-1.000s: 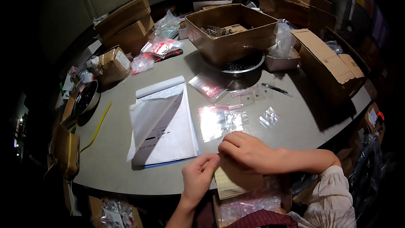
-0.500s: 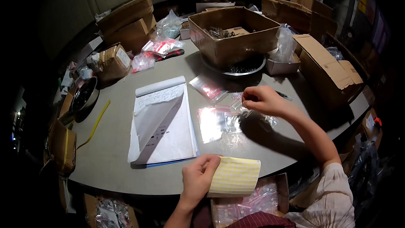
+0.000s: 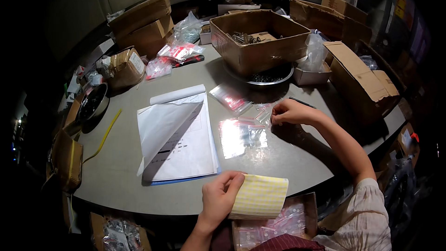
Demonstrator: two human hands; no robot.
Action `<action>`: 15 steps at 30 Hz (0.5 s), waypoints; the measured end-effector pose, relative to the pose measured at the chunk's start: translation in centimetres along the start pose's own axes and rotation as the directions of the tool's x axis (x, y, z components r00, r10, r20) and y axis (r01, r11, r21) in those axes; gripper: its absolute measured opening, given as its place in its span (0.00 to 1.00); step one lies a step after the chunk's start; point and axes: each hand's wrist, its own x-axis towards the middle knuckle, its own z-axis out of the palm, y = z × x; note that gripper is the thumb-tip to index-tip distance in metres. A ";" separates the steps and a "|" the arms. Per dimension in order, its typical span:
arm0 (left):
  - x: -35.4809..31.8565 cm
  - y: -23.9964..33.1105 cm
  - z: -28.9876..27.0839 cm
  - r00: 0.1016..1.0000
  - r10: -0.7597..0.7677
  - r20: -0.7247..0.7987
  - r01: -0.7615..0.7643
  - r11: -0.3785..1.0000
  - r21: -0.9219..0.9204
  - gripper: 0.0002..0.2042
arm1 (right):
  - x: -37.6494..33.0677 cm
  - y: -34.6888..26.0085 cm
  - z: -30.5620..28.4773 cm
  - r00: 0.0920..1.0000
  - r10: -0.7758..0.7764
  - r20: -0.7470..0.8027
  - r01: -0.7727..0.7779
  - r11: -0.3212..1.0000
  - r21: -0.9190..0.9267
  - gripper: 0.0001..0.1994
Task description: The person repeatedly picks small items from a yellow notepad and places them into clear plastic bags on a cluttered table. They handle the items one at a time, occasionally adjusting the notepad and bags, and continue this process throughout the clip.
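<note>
My left hand (image 3: pixel 218 198) grips a sheet of small yellow labels (image 3: pixel 260 196) by its left end, thumb on top, at the table's near edge. Across the table, my right hand (image 3: pixel 293 113) is closed in a pinch, down at the right side of some small clear zip bags (image 3: pixel 263 111). Whatever is between those fingertips is hidden. More clear zip bags (image 3: pixel 233 138) lie flat just left of that hand, and a pack of bags with red printing (image 3: pixel 231 98) lies behind them. A clipboard with papers (image 3: pixel 186 158), its top sheet curled over, rests left of the bags.
A cardboard box of metal parts (image 3: pixel 260 58) stands over a metal bowl (image 3: pixel 278 78) at the back. Open cartons (image 3: pixel 360 72) crowd the right. A dark pan (image 3: pixel 95 104) and a yellow strap (image 3: pixel 109 132) sit left. Below the table edge is a box of filled bags (image 3: pixel 274 227).
My right hand has dropped lower beside the small bags, and the bags it was over now lie partly uncovered. The clipboard's top sheet has curled further left. My left hand stays nearly still.
</note>
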 end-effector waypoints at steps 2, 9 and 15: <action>-0.1 0.1 0.2 0.999 0.024 0.023 -0.024 1.000 0.008 0.10 | -1.1 0.9 0.0 0.994 0.024 0.103 -0.041 0.986 0.164 0.07; 0.9 1.6 2.5 0.813 0.506 0.287 -0.574 0.780 0.251 0.05 | -7.0 0.6 6.4 0.976 -0.219 -0.006 0.219 0.972 0.081 0.08; 1.2 0.8 4.5 0.718 0.498 0.486 -0.687 0.615 0.386 0.09 | -9.9 0.0 8.9 0.957 -0.269 -0.109 0.279 0.956 0.092 0.09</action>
